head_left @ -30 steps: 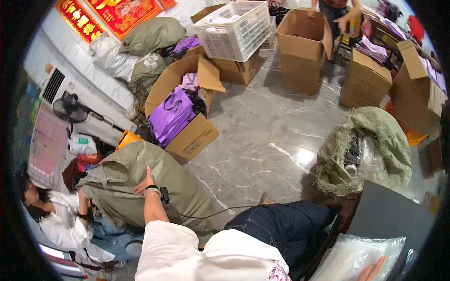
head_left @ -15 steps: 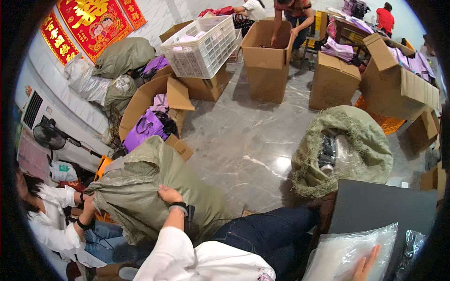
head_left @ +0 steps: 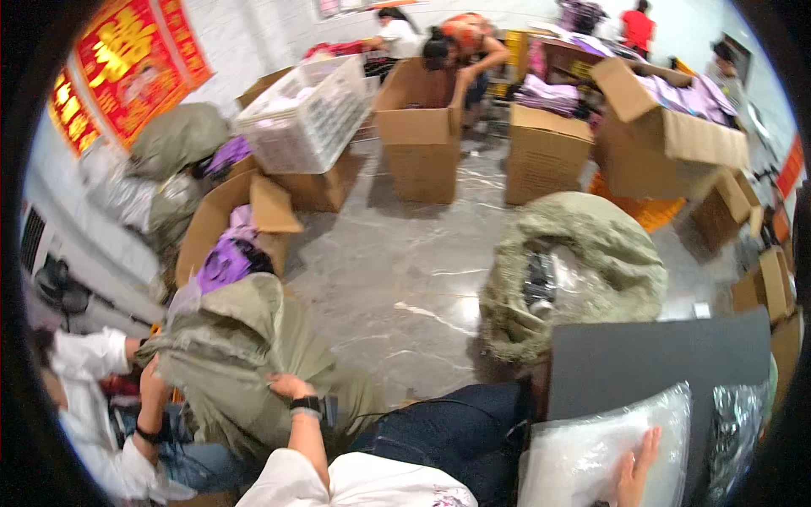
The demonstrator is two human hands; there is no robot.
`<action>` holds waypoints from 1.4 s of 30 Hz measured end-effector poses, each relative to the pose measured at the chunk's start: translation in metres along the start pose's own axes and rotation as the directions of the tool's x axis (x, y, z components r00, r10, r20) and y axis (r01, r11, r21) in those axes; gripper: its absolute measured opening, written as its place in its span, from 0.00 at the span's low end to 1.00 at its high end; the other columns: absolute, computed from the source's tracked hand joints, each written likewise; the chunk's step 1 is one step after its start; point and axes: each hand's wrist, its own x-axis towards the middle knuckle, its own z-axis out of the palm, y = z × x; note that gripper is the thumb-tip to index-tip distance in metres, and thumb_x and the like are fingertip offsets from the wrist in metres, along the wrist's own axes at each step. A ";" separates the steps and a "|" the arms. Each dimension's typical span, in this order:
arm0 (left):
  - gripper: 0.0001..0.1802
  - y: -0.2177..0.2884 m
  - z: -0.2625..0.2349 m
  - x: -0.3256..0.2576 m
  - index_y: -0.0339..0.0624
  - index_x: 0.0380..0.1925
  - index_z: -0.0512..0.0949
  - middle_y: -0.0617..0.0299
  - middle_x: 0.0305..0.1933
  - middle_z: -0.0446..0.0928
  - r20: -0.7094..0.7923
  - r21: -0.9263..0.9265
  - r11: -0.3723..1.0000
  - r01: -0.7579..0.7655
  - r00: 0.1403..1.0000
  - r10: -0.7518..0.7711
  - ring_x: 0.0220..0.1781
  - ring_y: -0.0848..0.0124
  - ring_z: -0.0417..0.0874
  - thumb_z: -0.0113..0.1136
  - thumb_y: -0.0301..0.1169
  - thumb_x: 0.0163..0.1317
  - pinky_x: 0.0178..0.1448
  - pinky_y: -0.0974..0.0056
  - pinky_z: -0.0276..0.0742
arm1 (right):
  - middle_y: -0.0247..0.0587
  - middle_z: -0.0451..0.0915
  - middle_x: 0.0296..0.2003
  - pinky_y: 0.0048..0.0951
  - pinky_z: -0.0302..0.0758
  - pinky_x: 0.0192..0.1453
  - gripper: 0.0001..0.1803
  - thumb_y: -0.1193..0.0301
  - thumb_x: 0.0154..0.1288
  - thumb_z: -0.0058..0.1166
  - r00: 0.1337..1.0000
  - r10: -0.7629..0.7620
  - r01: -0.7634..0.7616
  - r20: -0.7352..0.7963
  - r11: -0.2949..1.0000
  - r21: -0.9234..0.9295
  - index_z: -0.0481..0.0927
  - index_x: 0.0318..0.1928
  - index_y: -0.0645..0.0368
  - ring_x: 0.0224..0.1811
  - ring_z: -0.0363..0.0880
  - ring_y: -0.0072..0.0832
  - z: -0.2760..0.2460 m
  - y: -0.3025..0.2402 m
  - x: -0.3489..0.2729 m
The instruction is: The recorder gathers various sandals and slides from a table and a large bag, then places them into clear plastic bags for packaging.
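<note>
A large olive-green woven sack (head_left: 253, 372) bulges at the lower left. My left hand (head_left: 293, 387), a dark band and a pale band at its wrist, is closed on a fold of its cloth. On the sack's far left side, a co-worker's hand (head_left: 155, 380) grips the gathered cloth. My right hand (head_left: 638, 466) lies flat, fingers stretched out, on a stack of clear plastic bags (head_left: 583, 444) on the dark grey table top (head_left: 659, 346). Beside the stack is a crumpled clear plastic packet (head_left: 737, 431).
Behind the table stands another olive sack (head_left: 608, 245), its mouth open on plastic-wrapped items. Cardboard boxes (head_left: 418, 169) and a white crate (head_left: 312, 127) line the far floor. Purple bags (head_left: 221, 262) fill a box on the left. A person (head_left: 473, 51) leans over a tall box.
The view has swung right, so the room sits further left. At the tall box, the person has bent lower. My left hand stays on the sack, my right on the plastic bags.
</note>
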 end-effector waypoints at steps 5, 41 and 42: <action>0.29 -0.013 0.018 -0.008 0.16 0.46 0.67 0.31 0.48 0.71 0.171 -0.238 0.967 -0.092 0.976 0.135 0.41 0.46 0.73 0.35 0.41 0.68 0.49 0.52 0.68 | 0.46 0.46 0.68 0.45 0.36 0.70 0.30 0.71 0.61 0.42 0.999 0.033 -0.030 -0.027 0.993 0.118 0.55 0.65 0.57 0.71 0.41 0.39 0.020 0.029 0.005; 0.18 0.567 -0.003 -0.552 0.33 0.46 0.69 0.54 0.49 0.72 0.290 -0.944 0.258 -0.205 -0.144 0.946 0.49 0.63 0.73 0.45 0.36 0.63 0.52 0.60 0.70 | 0.49 0.49 0.66 0.53 0.32 0.68 0.29 0.59 0.59 0.50 0.989 0.120 -0.086 -0.083 0.939 0.333 0.63 0.60 0.54 0.70 0.41 0.45 0.024 0.031 0.001; 0.18 0.608 0.009 -0.549 0.33 0.46 0.68 0.53 0.50 0.70 0.135 -0.562 -0.230 -0.794 -0.363 0.922 0.52 0.61 0.70 0.45 0.35 0.62 0.56 0.58 0.67 | 0.49 0.48 0.67 0.53 0.33 0.68 0.29 0.57 0.60 0.49 0.994 0.079 -0.049 -0.078 0.945 0.323 0.63 0.60 0.53 0.70 0.41 0.45 0.024 0.028 0.002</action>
